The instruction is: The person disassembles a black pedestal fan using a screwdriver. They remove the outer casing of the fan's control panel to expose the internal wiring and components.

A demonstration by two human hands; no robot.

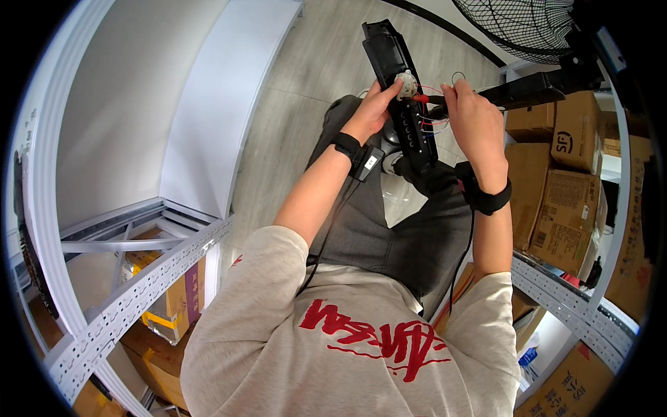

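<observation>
A long black plastic housing (410, 128) with a row of round holes and small fittings rests tilted between my knees. My left hand (377, 108) grips a whitish round part (406, 84) against it, thumb on top. Thin red, white and blue wires (434, 125) run out of the housing's right side. Beside the round part lies a red-tipped dark piece (421, 99); its kind is unclear. My right hand (476, 118) is closed in a pinch just right of the housing, with a thin dark wire (458, 74) looping from its fingertips. Its fingers partly hide what they hold.
A fan with a black wire grille (524, 28) and a black post (528, 90) stands at the upper right. Cardboard boxes (566, 215) fill a metal shelf on the right. Left are a white panel (215, 97) and a perforated shelf frame (146, 292). Dark cables hang from both wristbands.
</observation>
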